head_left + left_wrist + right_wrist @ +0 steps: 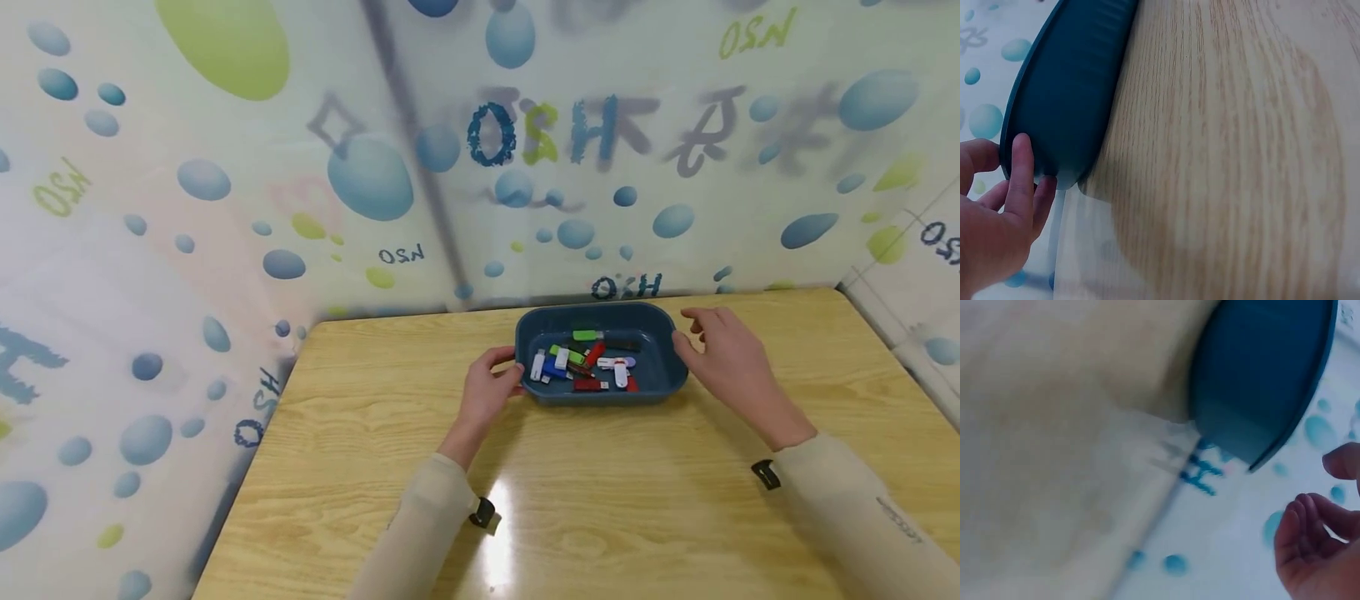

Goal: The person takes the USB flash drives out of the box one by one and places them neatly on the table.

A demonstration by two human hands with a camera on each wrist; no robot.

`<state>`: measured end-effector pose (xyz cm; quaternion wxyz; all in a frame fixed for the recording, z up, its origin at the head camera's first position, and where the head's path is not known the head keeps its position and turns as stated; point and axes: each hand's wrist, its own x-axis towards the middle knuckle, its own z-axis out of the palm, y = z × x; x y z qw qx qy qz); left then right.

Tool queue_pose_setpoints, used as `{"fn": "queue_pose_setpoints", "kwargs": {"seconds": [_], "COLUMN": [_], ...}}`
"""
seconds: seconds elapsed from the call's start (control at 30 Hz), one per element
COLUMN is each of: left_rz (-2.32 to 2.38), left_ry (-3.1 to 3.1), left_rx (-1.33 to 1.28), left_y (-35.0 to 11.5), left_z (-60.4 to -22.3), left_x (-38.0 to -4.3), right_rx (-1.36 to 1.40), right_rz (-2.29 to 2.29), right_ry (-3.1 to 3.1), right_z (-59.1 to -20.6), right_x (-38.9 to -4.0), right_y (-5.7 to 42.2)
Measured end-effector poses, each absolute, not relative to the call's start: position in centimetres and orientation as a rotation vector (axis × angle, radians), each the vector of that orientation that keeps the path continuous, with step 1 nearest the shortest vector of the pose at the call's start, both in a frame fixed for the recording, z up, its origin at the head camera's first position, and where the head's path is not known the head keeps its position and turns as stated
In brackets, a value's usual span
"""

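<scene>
A dark blue plastic tray (600,400) with rounded corners stands at the back of the wooden table. Inside lie several USB sticks, among them a green one (587,335), a white one (537,365) and a red one (590,385). My left hand (487,392) pinches the tray's left end, thumb at the rim; in the left wrist view its fingers press the outer wall (1066,87). At the right end, my right hand (731,367) has its fingers loosely bent. The right wrist view shows a gap between it and the tray wall (1260,375).
The wood-grain table (360,433) reaches to a patterned wall covering (360,275) just behind the tray. A bright light reflection lies on the tabletop near the left sleeve (427,517). The right sleeve (862,508) crosses the table's right side.
</scene>
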<state>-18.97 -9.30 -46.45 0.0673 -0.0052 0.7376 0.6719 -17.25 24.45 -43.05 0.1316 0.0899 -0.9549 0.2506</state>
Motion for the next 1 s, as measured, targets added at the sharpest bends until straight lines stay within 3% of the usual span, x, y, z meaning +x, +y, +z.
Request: {"fn": "queue_pose_setpoints", "kwargs": {"seconds": [0.27, 0.77, 1.0], "left_rz": [2.033, 2.046, 2.057], "left_ry": [2.218, 2.195, 2.191], "left_rx": [-0.031, -0.047, -0.042], "left_y": [-9.6, -9.2, -9.3], "left_z": [-46.5, -46.3, -46.5], "left_x": [-19.0, -18.7, -18.8], "right_rx": [0.51, 0.334, 0.394], "right_rz": [0.472, 0.531, 0.494], "right_ry": [-2.951, -3.325, -3.303], "right_z": [-42.1, -43.0, -43.6], "right_x": [-18.9, -20.4, -20.6], "right_y": [19.0, 17.0, 16.5]}}
